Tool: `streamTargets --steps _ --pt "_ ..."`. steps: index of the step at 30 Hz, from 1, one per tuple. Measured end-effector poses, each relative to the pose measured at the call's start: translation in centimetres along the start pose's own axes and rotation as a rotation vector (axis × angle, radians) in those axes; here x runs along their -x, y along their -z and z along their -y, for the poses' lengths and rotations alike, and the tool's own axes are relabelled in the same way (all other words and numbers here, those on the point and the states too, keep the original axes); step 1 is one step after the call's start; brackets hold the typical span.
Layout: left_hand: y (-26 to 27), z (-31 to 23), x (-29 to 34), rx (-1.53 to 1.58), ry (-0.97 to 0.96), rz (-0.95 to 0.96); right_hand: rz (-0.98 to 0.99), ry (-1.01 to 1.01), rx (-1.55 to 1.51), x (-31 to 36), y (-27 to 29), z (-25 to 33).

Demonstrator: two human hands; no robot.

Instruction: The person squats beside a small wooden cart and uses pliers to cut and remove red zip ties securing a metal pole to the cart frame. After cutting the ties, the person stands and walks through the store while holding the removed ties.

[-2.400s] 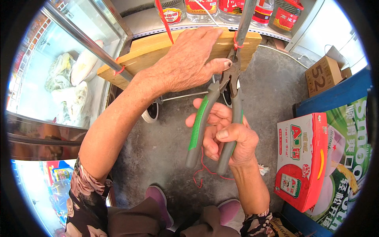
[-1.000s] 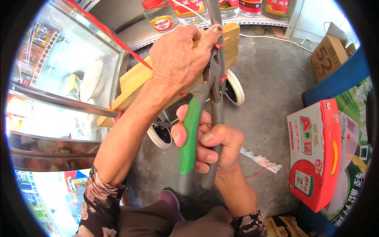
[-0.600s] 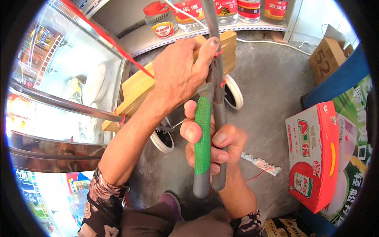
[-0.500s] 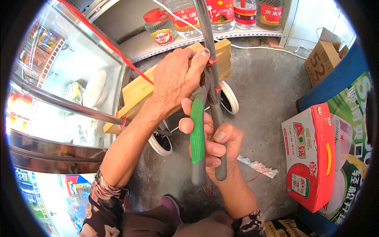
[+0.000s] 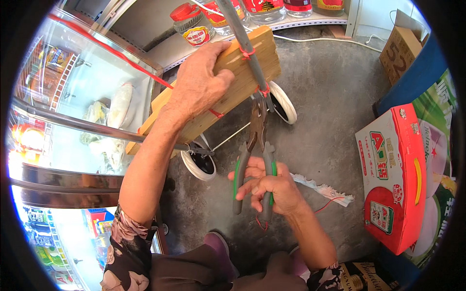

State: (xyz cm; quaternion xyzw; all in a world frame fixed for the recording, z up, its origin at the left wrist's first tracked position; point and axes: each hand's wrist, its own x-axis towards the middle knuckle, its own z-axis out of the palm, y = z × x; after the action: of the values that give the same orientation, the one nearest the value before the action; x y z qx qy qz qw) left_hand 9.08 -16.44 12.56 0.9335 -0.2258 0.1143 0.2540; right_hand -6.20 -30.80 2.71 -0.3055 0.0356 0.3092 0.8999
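My left hand point(image 5: 201, 82) curls its fingers over the far edge of a pale wooden board point(image 5: 266, 46), its thumb against the face. My right hand point(image 5: 279, 194) grips pliers point(image 5: 255, 131) with grey and green handles, which are spread apart. The plier jaws point away from me, just below a red tie point(image 5: 264, 90) on a grey metal tube point(image 5: 238, 31); whether they touch the tube's end I cannot tell. Another red tie point(image 5: 248, 53) wraps the tube higher up against the board. A third red tie point(image 5: 216, 113) pokes from the board's face near my left wrist.
White-rimmed wheels point(image 5: 286, 104) sit beneath the board. A glass-fronted fridge point(image 5: 131, 111) stands close on the left. Bottles and a red-lidded jar point(image 5: 191, 26) line a shelf behind. On the right are a red carton point(image 5: 388, 179) and a cardboard box point(image 5: 400, 48). A frayed white strip point(image 5: 323, 189) lies on the floor.
My left hand has slid off the tube area, leftward along the board. The pliers have drawn back toward me and their handles have spread. More of the board and ties now shows.
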Motion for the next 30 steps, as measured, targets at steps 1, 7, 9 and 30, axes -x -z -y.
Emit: streamTargets --steps 1,7,9,30 --pt "-0.1 0.0 0.0 0.014 0.014 0.013 0.005 0.036 0.11 0.0 0.2 0.4" --pt "-0.3 0.1 -0.3 0.03 -0.003 0.001 0.036 0.159 0.292 -0.8 -0.2 3.4" --pt "-0.4 0.0 -0.3 0.043 0.001 -0.027 0.011 0.184 0.263 -1.1 -0.8 3.9" --pt "0.0 -0.8 -0.2 -0.068 0.003 0.005 0.013 0.15 0.264 -2.3 -1.7 4.3"
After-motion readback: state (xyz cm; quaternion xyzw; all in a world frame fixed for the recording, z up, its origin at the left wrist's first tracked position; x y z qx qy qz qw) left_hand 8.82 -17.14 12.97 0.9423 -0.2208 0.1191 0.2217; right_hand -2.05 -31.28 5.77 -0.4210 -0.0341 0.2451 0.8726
